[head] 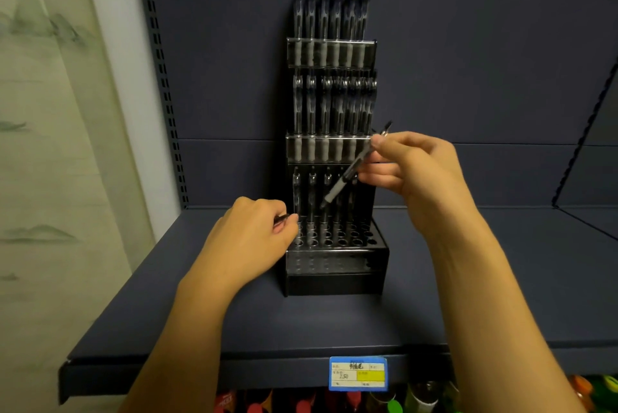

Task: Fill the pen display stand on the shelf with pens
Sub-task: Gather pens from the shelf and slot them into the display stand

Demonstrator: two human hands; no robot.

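price tag (358, 374): blue-framed label, white and yellow fields, clipped to the front edge of the shelf (234, 322); print too small to read.
below shelf: coloured items along the bottom edge of the view, too blurred to name.
shelf: dark blue-grey board with a matching back panel; slotted upright (164, 85) at left.
pen display stand (336, 265): black, three tiers, upright on the shelf against the back panel, roughly centre.
top tier pens (331, 8): full row, upright.
middle tier pens (334, 105): full row, upright.
bottom tier: grid of round holes (347, 235), mostly open; a few pens (312, 192) standing in the back row, left side.
left hand (249, 242): fingers curled, gripping a thin dark object (282, 218), probably a pen, only the tip showing past the fingers; hand sits at the left front corner of the bottom tier, just beside the holes.
right hand (413, 172): thumb and fingers pinching a pen (351, 172) near its upper end.
held pen: tilted, top toward upper right, grey grip and tip pointing down-left, in front of the bottom tier; tip above the holes, not in one.
left edge: pale wall covering (50, 111) with faint painted hills.
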